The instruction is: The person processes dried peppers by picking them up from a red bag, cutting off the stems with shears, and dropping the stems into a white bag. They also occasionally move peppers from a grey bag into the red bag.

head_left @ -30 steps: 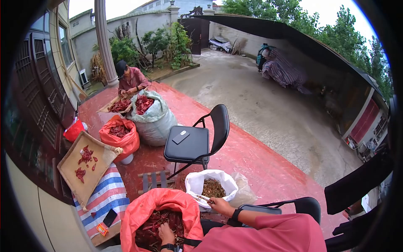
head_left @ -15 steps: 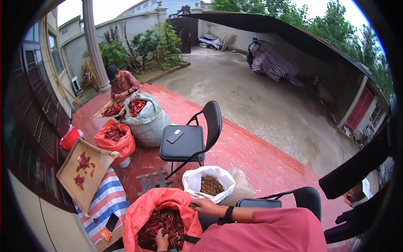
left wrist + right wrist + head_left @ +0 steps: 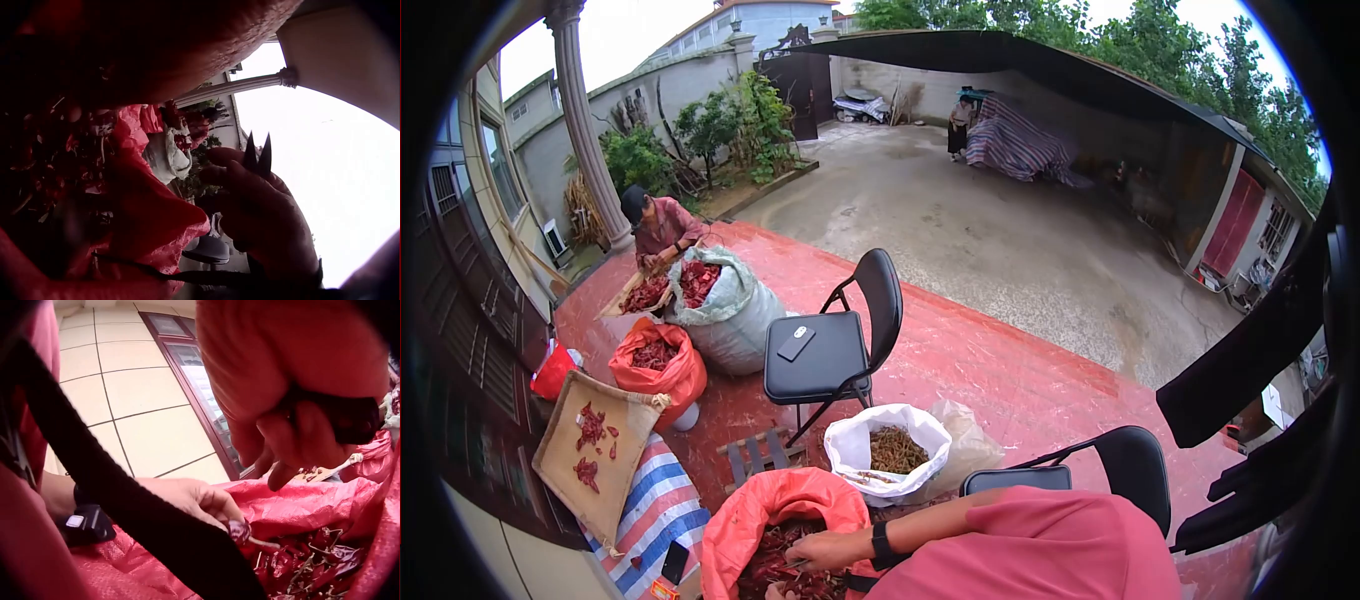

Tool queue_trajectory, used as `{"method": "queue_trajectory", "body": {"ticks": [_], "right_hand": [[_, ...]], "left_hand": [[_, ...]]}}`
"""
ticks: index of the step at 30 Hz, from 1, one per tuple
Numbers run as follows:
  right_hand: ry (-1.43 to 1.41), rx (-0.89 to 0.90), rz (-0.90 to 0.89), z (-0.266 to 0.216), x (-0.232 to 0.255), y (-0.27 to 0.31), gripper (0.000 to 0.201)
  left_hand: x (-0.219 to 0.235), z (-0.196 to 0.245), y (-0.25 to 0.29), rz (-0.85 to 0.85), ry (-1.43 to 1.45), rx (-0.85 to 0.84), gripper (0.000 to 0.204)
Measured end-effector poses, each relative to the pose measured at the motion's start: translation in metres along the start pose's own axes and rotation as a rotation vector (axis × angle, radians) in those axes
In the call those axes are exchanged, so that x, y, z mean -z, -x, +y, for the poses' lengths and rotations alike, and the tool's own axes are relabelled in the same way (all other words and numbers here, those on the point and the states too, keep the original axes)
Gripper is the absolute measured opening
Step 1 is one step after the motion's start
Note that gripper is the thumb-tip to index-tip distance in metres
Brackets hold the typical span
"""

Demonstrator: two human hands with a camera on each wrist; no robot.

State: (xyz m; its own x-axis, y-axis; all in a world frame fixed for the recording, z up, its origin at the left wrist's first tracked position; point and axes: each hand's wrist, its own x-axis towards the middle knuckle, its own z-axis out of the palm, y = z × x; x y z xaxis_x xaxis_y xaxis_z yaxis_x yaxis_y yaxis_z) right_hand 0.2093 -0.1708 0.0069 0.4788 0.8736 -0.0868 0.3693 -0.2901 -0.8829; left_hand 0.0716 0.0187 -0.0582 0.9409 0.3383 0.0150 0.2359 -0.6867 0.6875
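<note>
Dried red chilies (image 3: 775, 560) fill an open red woven sack (image 3: 825, 495) at the front. My right hand (image 3: 830, 550) reaches over this sack and grips a pair of scissors by the dark handle (image 3: 353, 419). In the left wrist view the two pointed scissors blades (image 3: 266, 156) stick up apart above the fingers. My left hand (image 3: 194, 500) is low at the sack, pinching a dried chili (image 3: 237, 530) whose pale stem points out toward the sack's contents. Only a bit of the left hand shows at the bottom of the head view.
A white bag (image 3: 940, 440) of brownish stems stands just beyond the sack. Farther off are a black folding chair (image 3: 815, 355) with a phone, a woven tray (image 3: 615, 465) with chilies, and a seated person (image 3: 665, 230) behind a pale green sack (image 3: 735, 330).
My right hand has moved from the white bag back over the red sack, with the scissors still in it. The left hand sits lower in the head view, which has turned slightly right.
</note>
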Motion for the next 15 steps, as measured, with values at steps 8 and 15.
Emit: {"method": "queue_trajectory", "body": {"ticks": [8,15], "right_hand": [[-0.214,0.072,0.011,-0.004,-0.016,-0.018,0.025],[-0.227,0.059,0.113,0.006,-0.01,-0.017,0.02]], "left_hand": [[0.038,0.091,0.004,-0.048,0.467,0.282,0.019],[0.026,0.074,0.001,-0.072,0.552,0.253,0.021]]}}
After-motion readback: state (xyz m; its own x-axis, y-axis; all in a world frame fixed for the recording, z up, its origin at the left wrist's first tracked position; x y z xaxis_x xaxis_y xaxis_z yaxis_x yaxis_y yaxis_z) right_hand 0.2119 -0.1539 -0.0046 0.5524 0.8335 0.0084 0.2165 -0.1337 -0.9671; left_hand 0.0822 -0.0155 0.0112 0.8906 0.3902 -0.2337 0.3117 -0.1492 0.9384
